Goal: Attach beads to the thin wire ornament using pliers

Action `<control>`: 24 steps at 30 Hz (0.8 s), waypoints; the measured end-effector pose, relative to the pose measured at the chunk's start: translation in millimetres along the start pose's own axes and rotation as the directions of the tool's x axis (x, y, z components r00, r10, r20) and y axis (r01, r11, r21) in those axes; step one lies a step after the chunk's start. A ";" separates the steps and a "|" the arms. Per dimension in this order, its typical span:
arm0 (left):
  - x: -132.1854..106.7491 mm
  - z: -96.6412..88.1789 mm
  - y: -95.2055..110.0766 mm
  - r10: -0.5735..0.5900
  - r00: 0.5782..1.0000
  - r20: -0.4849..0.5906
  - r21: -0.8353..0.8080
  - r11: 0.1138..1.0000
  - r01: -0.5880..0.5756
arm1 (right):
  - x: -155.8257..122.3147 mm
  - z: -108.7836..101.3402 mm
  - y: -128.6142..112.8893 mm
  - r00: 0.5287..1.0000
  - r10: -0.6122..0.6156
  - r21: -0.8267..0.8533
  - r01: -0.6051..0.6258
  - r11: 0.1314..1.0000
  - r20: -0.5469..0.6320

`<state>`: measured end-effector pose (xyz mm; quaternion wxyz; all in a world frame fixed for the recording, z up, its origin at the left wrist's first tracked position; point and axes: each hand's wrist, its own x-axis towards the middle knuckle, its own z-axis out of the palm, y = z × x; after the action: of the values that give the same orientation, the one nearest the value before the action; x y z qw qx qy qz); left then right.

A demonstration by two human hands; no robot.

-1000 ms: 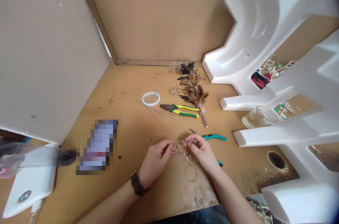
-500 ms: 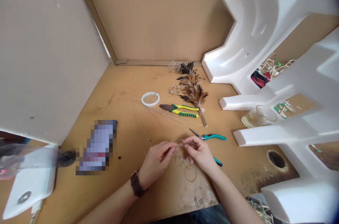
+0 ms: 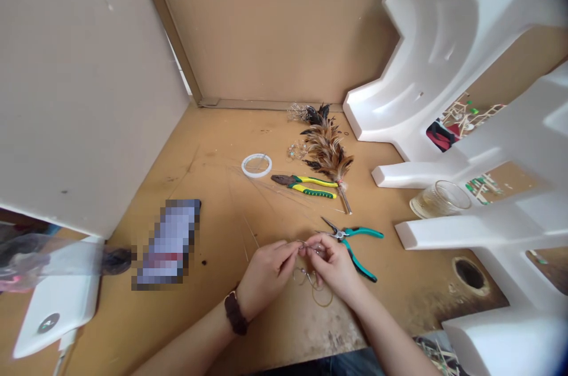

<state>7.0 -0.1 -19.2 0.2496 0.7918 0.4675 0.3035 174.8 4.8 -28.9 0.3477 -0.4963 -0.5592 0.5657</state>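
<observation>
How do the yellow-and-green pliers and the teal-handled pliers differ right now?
The yellow-and-green pliers have broad, dark jaws; the teal-handled pliers have slim, pointed ones. The yellow-and-green pair's handles lie close together, the teal pair's spread wide. The teal pair lies nearer the right hand. Both lie on the tan board.

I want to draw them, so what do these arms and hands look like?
The left arm and right arm are bare, and the left hand and right hand wear no gloves. A wide dark brown strap circles the left wrist.
</observation>
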 end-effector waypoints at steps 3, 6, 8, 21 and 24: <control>-0.4 0.9 -0.4 0.001 1.000 0.030 0.107 0.994 -0.004 | -1.2 1.6 3.5 0.999 -0.048 -0.092 0.047 0.995 -0.001; -0.3 0.9 0.5 0.008 0.998 0.067 0.204 0.979 -0.022 | -1.1 1.6 4.6 0.997 -0.077 -0.168 0.077 0.983 0.006; -0.5 0.5 1.5 0.019 0.996 0.089 0.248 0.968 -0.041 | -0.2 0.6 4.1 0.996 -0.092 -0.210 0.092 0.973 0.010; -0.2 1.6 -1.9 -0.064 0.995 0.073 0.098 0.994 0.057 | 3.7 -1.8 2.1 0.998 -0.041 -0.109 0.037 0.993 -0.038; -0.9 0.2 1.4 -0.100 0.992 0.074 0.094 0.991 0.092 | 4.6 -1.0 1.9 0.997 -0.013 -0.077 0.007 0.997 -0.082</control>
<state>7.7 -1.5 -18.6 0.2461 0.7902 0.5082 0.2384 174.8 9.2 -31.4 0.3538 -0.5295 -0.5682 0.5212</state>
